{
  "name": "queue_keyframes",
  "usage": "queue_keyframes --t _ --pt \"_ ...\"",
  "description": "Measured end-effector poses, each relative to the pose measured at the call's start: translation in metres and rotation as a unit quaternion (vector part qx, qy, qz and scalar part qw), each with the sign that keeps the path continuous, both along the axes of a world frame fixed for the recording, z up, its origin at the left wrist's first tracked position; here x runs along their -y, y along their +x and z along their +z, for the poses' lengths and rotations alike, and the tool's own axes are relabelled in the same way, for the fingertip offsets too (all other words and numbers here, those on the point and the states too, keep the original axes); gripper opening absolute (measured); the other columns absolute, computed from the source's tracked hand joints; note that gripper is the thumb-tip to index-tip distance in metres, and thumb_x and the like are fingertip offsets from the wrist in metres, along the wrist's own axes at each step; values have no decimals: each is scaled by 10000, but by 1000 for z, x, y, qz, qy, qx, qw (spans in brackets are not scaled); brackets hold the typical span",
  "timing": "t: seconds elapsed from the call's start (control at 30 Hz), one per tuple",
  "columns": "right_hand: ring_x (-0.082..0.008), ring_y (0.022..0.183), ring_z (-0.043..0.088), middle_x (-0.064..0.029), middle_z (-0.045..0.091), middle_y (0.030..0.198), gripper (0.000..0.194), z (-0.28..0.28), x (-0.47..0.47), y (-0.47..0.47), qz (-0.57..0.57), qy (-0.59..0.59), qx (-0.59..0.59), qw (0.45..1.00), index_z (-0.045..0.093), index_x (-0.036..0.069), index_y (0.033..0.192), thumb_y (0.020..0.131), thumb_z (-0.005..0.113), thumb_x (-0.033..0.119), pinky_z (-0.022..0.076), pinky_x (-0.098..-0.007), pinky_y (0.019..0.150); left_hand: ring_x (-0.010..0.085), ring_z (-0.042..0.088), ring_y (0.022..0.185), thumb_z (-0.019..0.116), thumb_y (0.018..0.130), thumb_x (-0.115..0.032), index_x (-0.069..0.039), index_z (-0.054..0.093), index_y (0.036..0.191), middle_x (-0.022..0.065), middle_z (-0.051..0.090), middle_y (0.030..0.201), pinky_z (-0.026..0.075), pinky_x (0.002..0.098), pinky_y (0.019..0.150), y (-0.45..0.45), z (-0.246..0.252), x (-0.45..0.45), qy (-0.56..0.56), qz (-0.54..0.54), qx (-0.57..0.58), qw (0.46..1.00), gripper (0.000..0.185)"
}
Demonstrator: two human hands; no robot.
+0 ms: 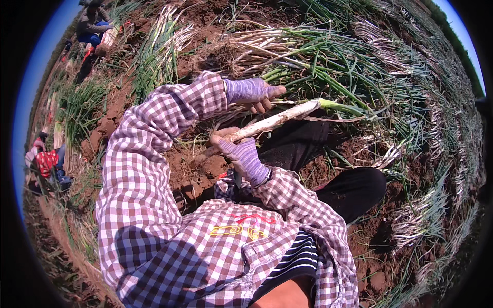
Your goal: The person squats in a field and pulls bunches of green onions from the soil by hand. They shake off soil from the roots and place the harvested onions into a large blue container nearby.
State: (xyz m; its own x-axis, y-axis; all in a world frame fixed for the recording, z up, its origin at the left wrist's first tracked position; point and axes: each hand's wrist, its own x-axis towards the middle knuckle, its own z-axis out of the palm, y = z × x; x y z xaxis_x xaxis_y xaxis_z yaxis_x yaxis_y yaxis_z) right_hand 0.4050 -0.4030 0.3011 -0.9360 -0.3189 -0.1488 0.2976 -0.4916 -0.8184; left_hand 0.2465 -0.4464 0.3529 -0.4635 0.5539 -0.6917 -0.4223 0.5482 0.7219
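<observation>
My right hand [244,156], in a purple knit glove with soiled finger parts, is closed around the root end of a thick white-stemmed Welsh onion [283,119]. The stalk slants up to the right, its green leaves lying toward the pile. Just above it is my left hand [260,96], gloved alike, palm down with its fingers apart and loosely bent; it appears to hold nothing. Beyond it lies a large heap of green onions [285,50], roots to the left and leaves to the right. The roots of the held onion are partly hidden by my right hand.
Another onion bundle [161,50] lies at the upper left. More onions [420,219] lie in rows on the right over reddish soil [377,281]. My bent knee [354,188] is right of my hands. One person [92,23] crouches at upper left, another [48,161] at far left.
</observation>
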Motion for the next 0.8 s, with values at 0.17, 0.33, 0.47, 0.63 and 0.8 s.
queue_keyframes --t 0.17,0.33,0.47,0.63,0.8 --pt "-109 694 566 -43 615 806 288 -60 22 41 21 173 106 979 570 -17 942 754 723 139 475 -256 620 120 487 420 691 769 -345 -62 598 763 24 548 599 412 243 383 21 -53 -77 40 152 -43 987 298" --pt "-82 822 556 -50 596 949 318 -43 4 62 115 38 80 989 522 -15 1096 822 649 83 458 -192 723 62 475 439 723 751 -278 -54 629 888 -2 551 607 374 206 373 15 -6 4 166 322 -88 928 278" --pt "-130 735 604 -93 627 923 303 -73 -18 57 49 74 133 987 507 -18 1128 876 580 134 501 -249 651 23 461 456 686 800 -280 -77 610 961 -54 508 600 351 174 383 67 83 133 232 421 -231 846 270" --pt "-157 725 604 -109 637 880 294 -74 -17 58 52 66 118 989 521 13 1115 889 564 196 492 -264 630 39 489 494 670 802 -310 -67 637 844 -26 519 614 417 182 412 208 141 285 164 624 -510 569 250" --pt "-131 710 601 -76 641 877 290 -70 -11 60 85 91 130 984 541 33 1082 879 585 234 472 -234 608 49 348 514 631 828 -334 33 501 1189 -50 372 631 345 209 478 287 162 316 47 656 -697 286 531"
